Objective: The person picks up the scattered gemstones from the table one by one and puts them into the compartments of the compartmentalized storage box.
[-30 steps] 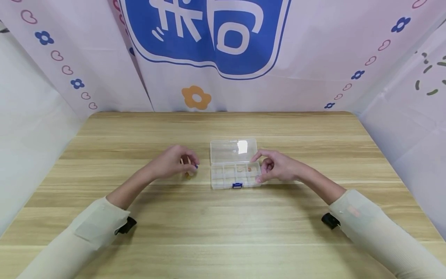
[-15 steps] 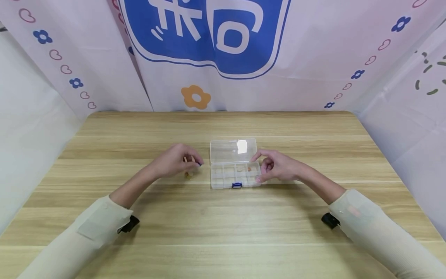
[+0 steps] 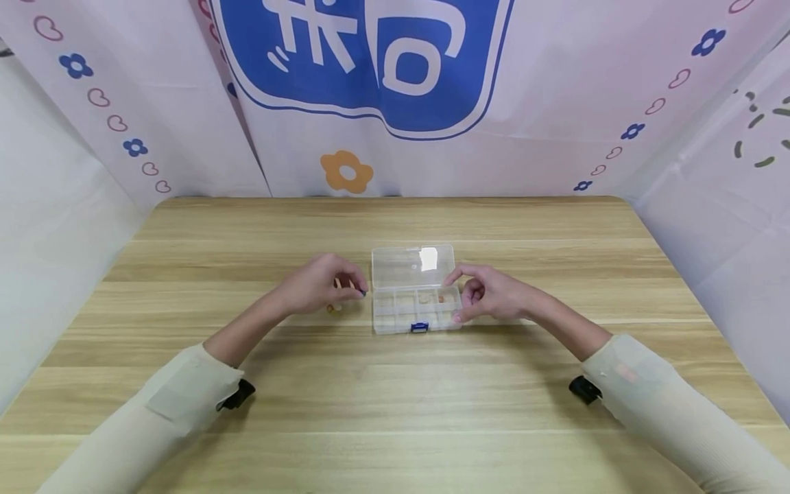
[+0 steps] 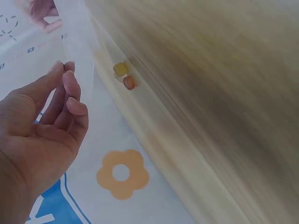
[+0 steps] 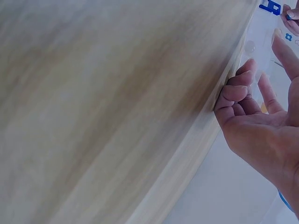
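Observation:
My left hand [image 3: 324, 283] pinches a small dark blue bead [image 3: 363, 293] between thumb and fingertips, just off the left edge of the clear plastic compartment box [image 3: 385, 329]. In the right wrist view the blue bead [image 5: 288, 17] shows at the far fingertips. The box lies with its lid [image 3: 395, 267] folded back and a blue latch [image 3: 420, 327] at the front. Gripping its right end is my right hand [image 3: 494, 295], thumb at the front corner, index finger near the hinge, other fingers curled. A small orange piece [image 3: 441, 300] sits in the back right compartment.
Under and behind the left hand, a yellow bead [image 4: 120, 69] and an orange-red bead [image 4: 129, 82] lie on the wooden table [image 3: 395, 412]. A printed cloth [image 3: 524, 165] hangs along the table's back edge.
The left hand has moved right with the blue bead, close to the box's left edge, leaving the loose beads more exposed. Right hand and box stay essentially in place.

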Demonstrator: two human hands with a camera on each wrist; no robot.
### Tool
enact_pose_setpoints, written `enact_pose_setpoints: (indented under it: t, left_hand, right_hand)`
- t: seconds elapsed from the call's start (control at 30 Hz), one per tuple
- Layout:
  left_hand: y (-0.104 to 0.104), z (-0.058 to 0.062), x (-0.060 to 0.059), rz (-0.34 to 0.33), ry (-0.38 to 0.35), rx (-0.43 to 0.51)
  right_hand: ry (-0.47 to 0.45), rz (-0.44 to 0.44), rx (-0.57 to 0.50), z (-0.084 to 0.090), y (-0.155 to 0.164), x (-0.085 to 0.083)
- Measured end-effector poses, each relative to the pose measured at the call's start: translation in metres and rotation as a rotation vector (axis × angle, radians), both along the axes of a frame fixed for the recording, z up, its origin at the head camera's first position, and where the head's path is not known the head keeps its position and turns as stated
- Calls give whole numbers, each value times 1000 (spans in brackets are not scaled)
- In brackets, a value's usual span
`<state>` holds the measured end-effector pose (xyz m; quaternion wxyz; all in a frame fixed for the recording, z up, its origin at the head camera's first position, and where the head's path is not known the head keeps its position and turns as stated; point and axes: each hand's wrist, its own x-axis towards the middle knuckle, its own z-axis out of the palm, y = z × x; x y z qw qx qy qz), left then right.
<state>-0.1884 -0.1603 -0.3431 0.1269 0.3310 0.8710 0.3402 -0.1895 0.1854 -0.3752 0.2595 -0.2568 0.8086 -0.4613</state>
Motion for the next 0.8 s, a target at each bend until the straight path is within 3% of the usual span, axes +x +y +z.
enact_pose_setpoints:
  t: [0.47,0.8]
  left_hand:
    - [22,2,-4,-17,-22,-27]
    - [34,-4,-8,-37,-17,21]
  right_hand:
    - [-4,-12,14,0,0,1]
    - [-10,-14,11,1,0,1]
